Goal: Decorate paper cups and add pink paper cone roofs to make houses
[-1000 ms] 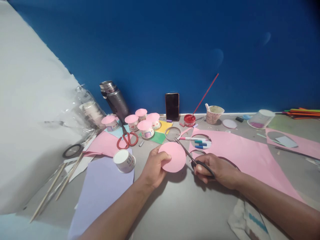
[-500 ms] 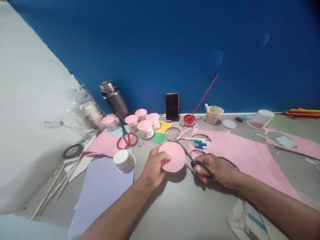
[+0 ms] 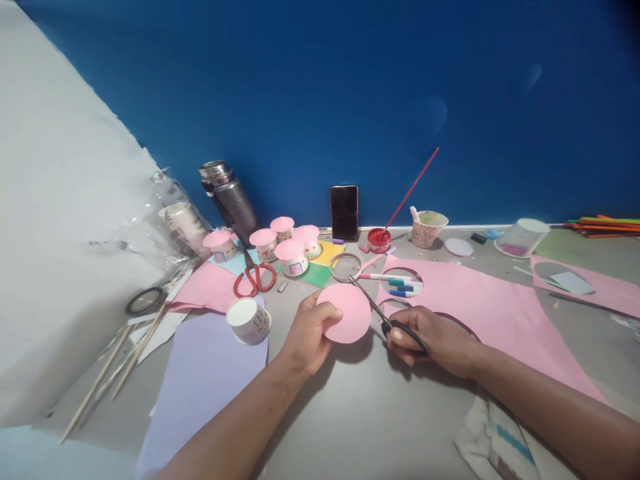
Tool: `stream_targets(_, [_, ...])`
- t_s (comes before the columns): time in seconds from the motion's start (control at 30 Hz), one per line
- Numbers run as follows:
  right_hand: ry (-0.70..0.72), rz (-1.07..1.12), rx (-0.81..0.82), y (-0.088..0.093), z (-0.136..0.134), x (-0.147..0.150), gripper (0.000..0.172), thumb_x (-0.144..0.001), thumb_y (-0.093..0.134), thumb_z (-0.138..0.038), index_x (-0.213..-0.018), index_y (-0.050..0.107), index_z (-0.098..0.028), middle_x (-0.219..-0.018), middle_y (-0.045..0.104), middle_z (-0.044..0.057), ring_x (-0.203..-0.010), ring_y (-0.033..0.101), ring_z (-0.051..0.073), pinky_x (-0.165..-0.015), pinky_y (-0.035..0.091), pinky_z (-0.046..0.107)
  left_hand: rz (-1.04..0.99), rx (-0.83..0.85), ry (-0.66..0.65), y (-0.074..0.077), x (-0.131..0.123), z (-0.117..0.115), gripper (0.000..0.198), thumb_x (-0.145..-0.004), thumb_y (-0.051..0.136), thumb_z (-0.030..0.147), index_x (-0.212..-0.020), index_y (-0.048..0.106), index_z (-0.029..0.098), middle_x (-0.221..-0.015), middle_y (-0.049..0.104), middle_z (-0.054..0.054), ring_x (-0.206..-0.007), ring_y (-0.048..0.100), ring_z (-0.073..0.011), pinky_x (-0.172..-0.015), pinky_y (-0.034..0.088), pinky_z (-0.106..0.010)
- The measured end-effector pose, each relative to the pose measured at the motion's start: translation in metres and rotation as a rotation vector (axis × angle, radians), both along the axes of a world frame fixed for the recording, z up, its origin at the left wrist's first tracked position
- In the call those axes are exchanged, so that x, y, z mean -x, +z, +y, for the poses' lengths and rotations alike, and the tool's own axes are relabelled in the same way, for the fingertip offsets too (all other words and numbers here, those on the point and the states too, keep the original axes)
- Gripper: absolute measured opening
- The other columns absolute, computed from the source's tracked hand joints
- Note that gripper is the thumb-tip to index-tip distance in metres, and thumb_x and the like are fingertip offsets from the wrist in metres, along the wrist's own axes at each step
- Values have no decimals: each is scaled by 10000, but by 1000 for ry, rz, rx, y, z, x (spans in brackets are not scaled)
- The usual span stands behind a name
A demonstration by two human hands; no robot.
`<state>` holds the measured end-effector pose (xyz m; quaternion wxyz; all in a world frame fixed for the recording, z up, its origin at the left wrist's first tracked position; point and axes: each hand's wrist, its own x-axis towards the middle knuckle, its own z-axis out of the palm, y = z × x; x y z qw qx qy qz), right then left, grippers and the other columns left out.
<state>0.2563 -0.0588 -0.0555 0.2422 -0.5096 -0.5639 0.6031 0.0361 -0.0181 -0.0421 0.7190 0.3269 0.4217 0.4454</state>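
Note:
Between thumb and fingers, my left hand (image 3: 311, 337) pinches a pink paper circle (image 3: 350, 323) above the table. My right hand (image 3: 425, 337) is closed around the black handles of a pair of scissors (image 3: 373, 301). Their blades point up and left, beside the circle's upper right edge; I cannot tell whether they touch it. Left of my left hand, a decorated paper cup (image 3: 249, 321) rests upside down. Behind it, several small cups with pink paper tops (image 3: 291, 257) stand grouped. Pink paper with round holes (image 3: 480, 300) lies beyond my right hand.
Red-handled scissors (image 3: 255, 280), a tape roll (image 3: 345, 267) and markers (image 3: 405, 288) lie farther back. A steel flask (image 3: 233, 203), a phone (image 3: 344, 213) and a red paint pot with a stick (image 3: 379, 241) stand near the blue wall. Lilac paper (image 3: 200, 393) covers the left front; a cloth (image 3: 493, 440) lies at right front.

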Motion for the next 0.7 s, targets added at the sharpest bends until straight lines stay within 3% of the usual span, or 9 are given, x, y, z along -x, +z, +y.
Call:
stream_targets(0.17, [-18,-23,21,2,0,1,452,-806,693,-566,-608,521,-198,-537,561,-2,-492,390,93,-492,299,244,3,-7,2,1,0,0,364,-532,697,159,-890,750,116,-863,780,-102,-787,703,-250,-608,442,-278])
stream_targets(0.4, [-3,21,4,-2,0,0,533,-788,687,-687,-624,529,-205,-528,559,-4,-487,371,94,-477,286,246,-8,1,-12,-1,0,1,388,-537,694,158,-917,755,113,-849,777,-99,-742,688,-229,-613,453,-277])
stream_targets(0.7, [-3,-70,14,8,-1,2,459,-800,694,-595,-630,518,-208,-552,582,3,-499,403,103,-494,320,257,-13,-21,-19,-2,2,1,360,-550,691,151,-904,746,118,-782,749,-80,-726,688,-234,-649,499,-303])
